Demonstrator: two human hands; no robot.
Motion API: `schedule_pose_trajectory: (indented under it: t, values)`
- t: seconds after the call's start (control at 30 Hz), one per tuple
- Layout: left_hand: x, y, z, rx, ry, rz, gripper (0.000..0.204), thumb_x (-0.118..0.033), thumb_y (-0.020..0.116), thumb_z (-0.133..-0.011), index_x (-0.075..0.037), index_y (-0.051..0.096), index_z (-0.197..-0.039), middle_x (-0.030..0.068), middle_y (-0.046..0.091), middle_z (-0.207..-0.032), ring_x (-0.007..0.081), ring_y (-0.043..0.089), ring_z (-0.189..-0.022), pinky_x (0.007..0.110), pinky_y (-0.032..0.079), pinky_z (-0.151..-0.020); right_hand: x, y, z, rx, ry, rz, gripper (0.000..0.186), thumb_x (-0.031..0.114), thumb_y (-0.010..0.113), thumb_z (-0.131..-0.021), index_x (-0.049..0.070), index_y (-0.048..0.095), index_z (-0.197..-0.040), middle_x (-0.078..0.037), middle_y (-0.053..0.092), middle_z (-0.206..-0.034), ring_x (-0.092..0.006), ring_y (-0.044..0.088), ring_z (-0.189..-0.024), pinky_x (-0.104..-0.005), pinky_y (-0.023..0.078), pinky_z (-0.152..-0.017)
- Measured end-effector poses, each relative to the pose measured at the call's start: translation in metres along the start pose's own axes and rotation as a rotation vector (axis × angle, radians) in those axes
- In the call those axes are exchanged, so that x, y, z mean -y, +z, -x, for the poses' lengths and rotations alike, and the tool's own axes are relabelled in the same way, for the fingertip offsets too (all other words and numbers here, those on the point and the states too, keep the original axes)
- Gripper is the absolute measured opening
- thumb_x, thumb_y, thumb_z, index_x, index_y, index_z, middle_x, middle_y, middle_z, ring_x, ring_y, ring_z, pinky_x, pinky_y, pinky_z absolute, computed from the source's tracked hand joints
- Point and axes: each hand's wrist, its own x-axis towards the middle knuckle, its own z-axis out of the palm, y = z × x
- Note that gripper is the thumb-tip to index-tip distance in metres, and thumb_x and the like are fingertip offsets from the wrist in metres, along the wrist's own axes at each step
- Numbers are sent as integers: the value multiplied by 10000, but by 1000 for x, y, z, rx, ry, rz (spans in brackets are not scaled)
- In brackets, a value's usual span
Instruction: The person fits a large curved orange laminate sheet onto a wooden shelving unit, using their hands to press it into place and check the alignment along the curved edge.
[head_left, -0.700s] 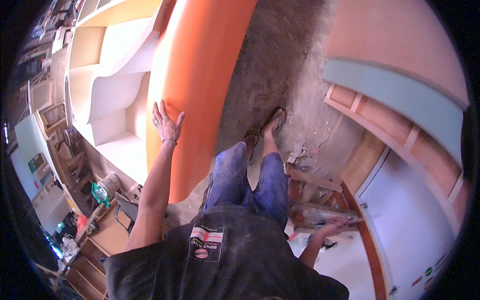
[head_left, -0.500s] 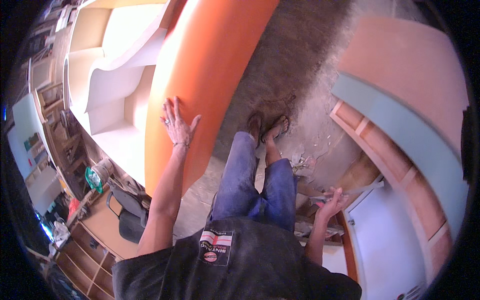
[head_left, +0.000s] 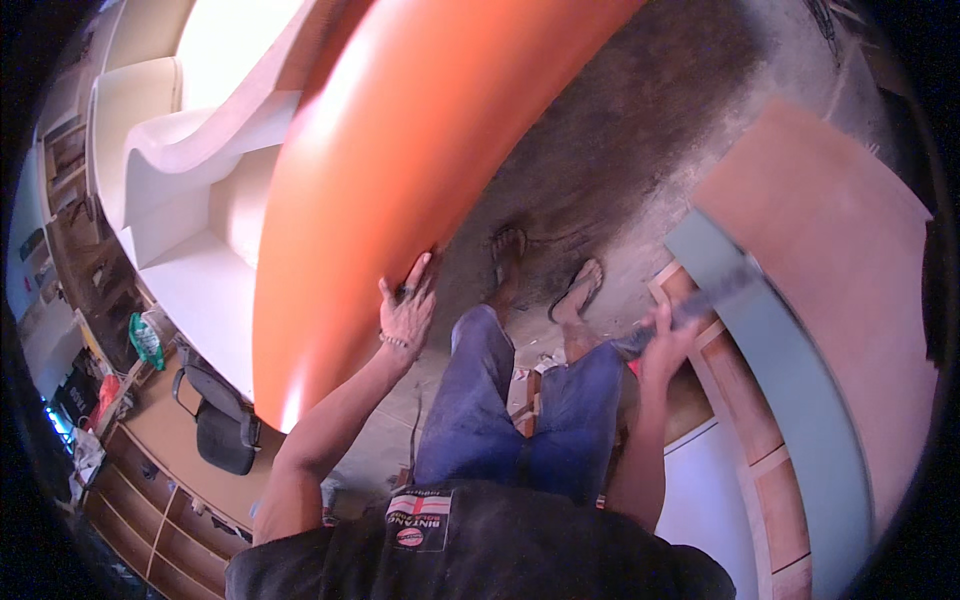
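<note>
My left hand [head_left: 407, 312] rests at the right edge of a large curved orange panel [head_left: 370, 170], its fingers stretched out along the edge. This glossy panel forms the side of a cream-white shelf unit [head_left: 190, 270] with a wavy divider. In my right hand [head_left: 668, 345], closed beside my knee, is a long, thin grey tool [head_left: 725, 288], smeared by motion. Something red shows by that hand, and the tool's exact kind cannot be made out. The tool's far end overlaps a blue-grey curved strip [head_left: 800, 350] in the view; whether they touch is unclear.
On the right stands a curved piece with a pinkish-brown top [head_left: 820, 210] and open wooden framing [head_left: 735, 390]. A white panel [head_left: 705, 490] lies beneath it. At left are a black chair [head_left: 220, 435] and a wooden compartment frame [head_left: 150, 500]. My feet stand on the dusty concrete floor [head_left: 620, 130].
My left hand has slid from the orange panel's face to its right edge. My right hand has risen with the grey tool toward the blue-grey strip. The view has shifted and my legs have moved.
</note>
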Motion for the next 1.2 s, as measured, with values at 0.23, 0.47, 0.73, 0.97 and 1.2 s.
schedule_pose_trajectory:
  t: [0.23,0.47,0.73,0.97,1.2]
  values:
    - [-31,0,-31,-5,-93,-41,698,-347,516,-947,-151,395,-1606,-8,241,-1717,217,112,-1606,818,-189,-1073,-1,138,-116,199,240,-83,388,318,526,-1103,26,454,-1349,-59,576,-750,-151,549,-565,-320,495,-536]
    - [-14,-77,-139,-54,-188,180,662,-378,557,-952,-164,459,-1571,2,255,-1720,205,119,-1611,808,-155,-1108,-58,240,-231,425,98,-346,174,223,533,-1089,51,554,-1065,-68,632,-826,-195,639,-644,-364,542,-630]
    - [-12,-72,-227,-260,-272,-307,674,-466,548,-946,-263,447,-1580,-77,247,-1718,182,187,-1597,792,-27,-1172,-52,315,-319,375,21,-443,221,279,581,-1068,74,557,-1149,-57,614,-758,-168,620,-602,-337,493,-523]
    - [-11,-62,-227,-258,-313,-482,733,-607,559,-913,-312,451,-1576,-66,280,-1706,214,165,-1600,758,26,-1203,-118,393,-385,285,113,-662,241,303,606,-1050,115,554,-1191,-57,599,-711,-167,572,-519,-336,460,-454]
    - [-126,-30,-229,-501,-283,867,706,-186,837,-803,9,547,-1417,198,527,-1496,456,436,-1428,608,301,-1192,-114,434,-427,452,163,-745,262,326,604,-1048,111,570,-1193,-56,594,-718,-186,571,-535,-346,443,-463]
